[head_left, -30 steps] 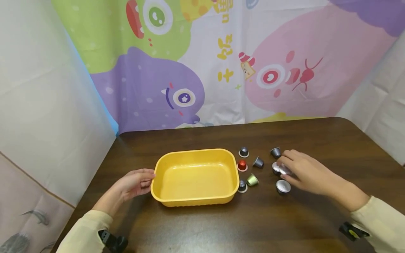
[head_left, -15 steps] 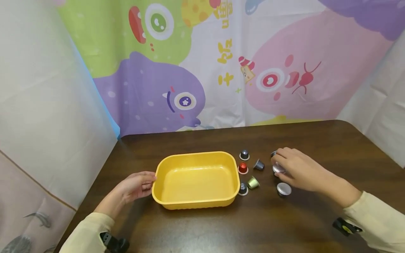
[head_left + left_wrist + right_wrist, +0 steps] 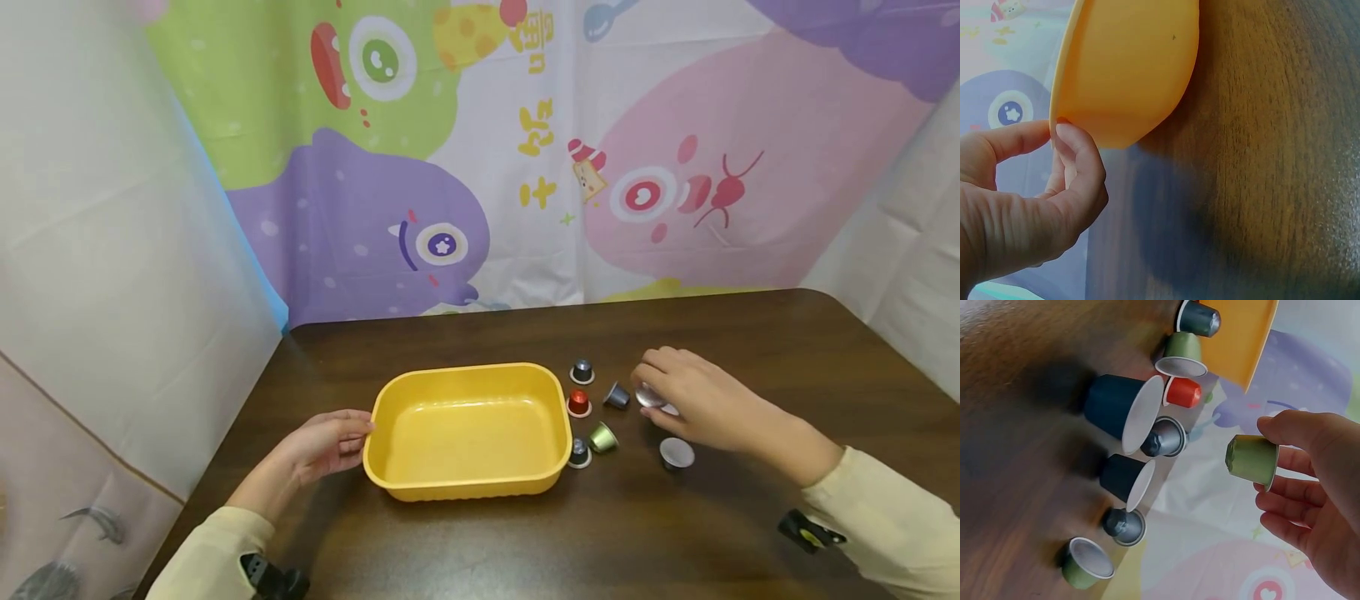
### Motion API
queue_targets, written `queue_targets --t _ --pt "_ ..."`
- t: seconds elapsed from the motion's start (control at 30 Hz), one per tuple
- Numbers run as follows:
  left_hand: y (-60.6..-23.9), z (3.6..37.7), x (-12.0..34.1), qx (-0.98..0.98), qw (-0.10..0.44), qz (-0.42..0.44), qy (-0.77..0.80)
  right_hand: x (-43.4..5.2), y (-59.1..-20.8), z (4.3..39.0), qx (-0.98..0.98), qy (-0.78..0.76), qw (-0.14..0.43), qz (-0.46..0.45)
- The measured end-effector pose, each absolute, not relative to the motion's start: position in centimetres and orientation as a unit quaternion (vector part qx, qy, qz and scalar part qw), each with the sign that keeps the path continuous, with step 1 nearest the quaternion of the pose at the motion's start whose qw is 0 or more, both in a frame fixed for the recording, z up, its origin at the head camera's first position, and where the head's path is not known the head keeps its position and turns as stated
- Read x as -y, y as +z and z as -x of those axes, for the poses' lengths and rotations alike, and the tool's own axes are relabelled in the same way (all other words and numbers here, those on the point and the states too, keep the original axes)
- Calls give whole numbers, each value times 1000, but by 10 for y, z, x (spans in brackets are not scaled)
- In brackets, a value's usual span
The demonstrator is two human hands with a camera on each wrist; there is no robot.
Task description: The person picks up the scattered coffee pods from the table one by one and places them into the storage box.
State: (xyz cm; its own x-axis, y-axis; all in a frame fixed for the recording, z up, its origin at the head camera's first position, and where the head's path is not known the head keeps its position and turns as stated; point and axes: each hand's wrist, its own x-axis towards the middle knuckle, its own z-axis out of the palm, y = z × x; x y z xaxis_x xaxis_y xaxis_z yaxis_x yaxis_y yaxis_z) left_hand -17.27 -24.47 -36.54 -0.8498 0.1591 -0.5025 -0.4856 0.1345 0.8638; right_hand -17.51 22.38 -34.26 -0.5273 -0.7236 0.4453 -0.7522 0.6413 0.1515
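Observation:
My left hand (image 3: 330,446) pinches the left rim of a yellow plastic basin (image 3: 468,493), thumb and finger on either side of the rim in the left wrist view. With my right hand (image 3: 697,400) I hold a green coffee capsule (image 3: 1252,459) by thumb and fingers, its silver lid (image 3: 650,395) showing in the head view. Other capsules stand or lie between that hand and the basin: a red one (image 3: 578,403), a green one (image 3: 603,437), a grey one (image 3: 617,396) and dark ones (image 3: 582,372). A silver-lidded capsule (image 3: 677,453) sits just nearer than my right hand.
Everything stands on a dark brown wooden table (image 3: 480,550). In the right wrist view, more capsules (image 3: 1127,482) stand beyond the held one, some hidden by my hand in the head view. A printed cartoon cloth (image 3: 540,250) hangs behind the table's far edge.
My right hand has moved left toward the basin with the capsule, away from the capsules under it. My left hand stays on the basin's rim. The head view has tilted slightly.

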Motion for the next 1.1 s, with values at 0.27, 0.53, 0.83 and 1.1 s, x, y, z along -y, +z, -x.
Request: queue_targets --t 0.27,0.53,0.83,1.1 --pt "-366 172 246 -710 249 110 650 -213 -335 177 883 29 218 -415" --pt "-367 173 246 -710 247 106 651 -204 -328 180 877 23 224 -424" --pt "-367 171 246 -712 245 108 649 -195 -319 184 870 14 231 -435" --pt "-367 172 245 -716 242 116 644 -187 -312 186 866 7 230 -444"
